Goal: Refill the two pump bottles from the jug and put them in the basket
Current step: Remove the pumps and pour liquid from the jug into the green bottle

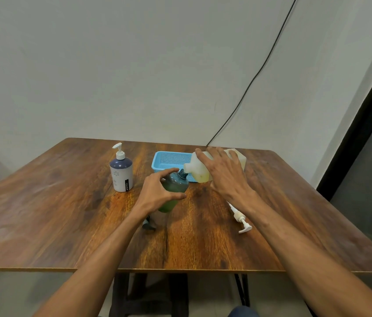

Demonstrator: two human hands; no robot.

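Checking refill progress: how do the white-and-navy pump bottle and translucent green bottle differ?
The white-and-navy pump bottle stands upright, pump fitted; the translucent green bottle leans in the left hand, neck open. The right hand's pale plastic jug tips toward the green bottle only. Both are outside the blue basket.

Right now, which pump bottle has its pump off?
The dark green bottle gripped by the left hand; the white-and-navy bottle has its pump on.

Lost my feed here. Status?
Left hand grips green bottle. Right hand holds jug tilted, spout at bottle's neck. Loose white pump beside right forearm.
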